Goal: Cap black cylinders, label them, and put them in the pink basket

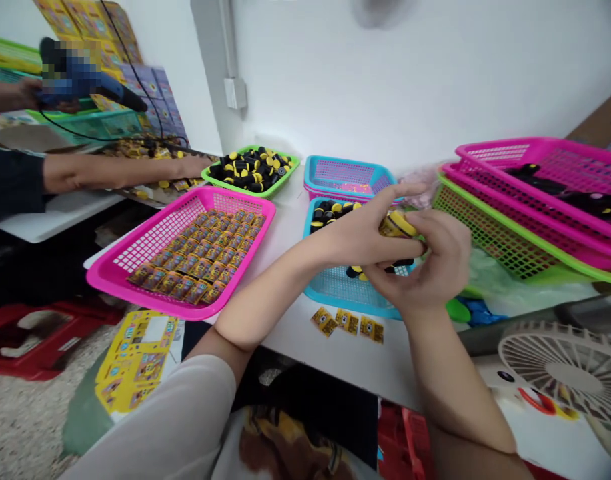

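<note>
Above the blue basket (pixel 335 297), my left hand (pixel 358 233) and my right hand (pixel 443 257) meet around a small yellow-capped container (pixel 399 224) with a printed yellow band. Both hands have their fingers closed on it, and part of it is hidden behind them. Several black containers with yellow caps (pixel 330 212) lie in the blue basket below. In front of it on the table are three flat printed yellow labels (pixel 346 321). To the left, a pink basket (pixel 180 303) holds rows of small containers with the same printed wrapping (pixel 200 260).
A green basket (pixel 290 175) of black and yellow containers stands at the back. Stacked pink and green baskets (pixel 515 260) are at right, near a fan (pixel 560 367). At left, another person's arm (pixel 110 172) reaches toward the green basket; their other hand holds a blue heat-gun-like tool (pixel 100 83).
</note>
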A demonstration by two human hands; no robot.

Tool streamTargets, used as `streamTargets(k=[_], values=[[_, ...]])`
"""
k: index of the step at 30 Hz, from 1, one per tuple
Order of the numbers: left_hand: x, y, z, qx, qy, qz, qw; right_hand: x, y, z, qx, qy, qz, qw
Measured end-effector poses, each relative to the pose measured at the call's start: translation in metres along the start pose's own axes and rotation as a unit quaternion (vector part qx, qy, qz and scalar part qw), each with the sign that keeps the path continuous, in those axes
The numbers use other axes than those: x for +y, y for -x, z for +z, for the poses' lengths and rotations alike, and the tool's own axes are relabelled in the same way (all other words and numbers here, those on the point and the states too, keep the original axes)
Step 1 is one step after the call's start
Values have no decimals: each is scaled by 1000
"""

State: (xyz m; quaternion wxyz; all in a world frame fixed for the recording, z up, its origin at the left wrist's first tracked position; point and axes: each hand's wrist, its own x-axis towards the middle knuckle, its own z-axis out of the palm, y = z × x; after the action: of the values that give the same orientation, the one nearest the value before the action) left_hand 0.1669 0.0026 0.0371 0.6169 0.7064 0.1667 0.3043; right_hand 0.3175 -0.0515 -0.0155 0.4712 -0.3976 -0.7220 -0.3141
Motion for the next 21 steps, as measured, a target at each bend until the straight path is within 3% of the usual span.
streamTargets(k=[6, 9, 15, 21], values=[[-6, -1, -12, -114, 5, 36, 993, 4, -5, -3, 45, -20, -61, 997], [-7, 0, -13, -140, -20, 72, 987, 5, -8, -3, 50, -38, -113, 992], [0, 13, -4, -51, -65, 77, 994, 9, -5, -2, 100, -20, -148, 984], [4, 23, 14, 44, -138, 159, 977, 13, 4, -22, -23, 38, -89, 995]])
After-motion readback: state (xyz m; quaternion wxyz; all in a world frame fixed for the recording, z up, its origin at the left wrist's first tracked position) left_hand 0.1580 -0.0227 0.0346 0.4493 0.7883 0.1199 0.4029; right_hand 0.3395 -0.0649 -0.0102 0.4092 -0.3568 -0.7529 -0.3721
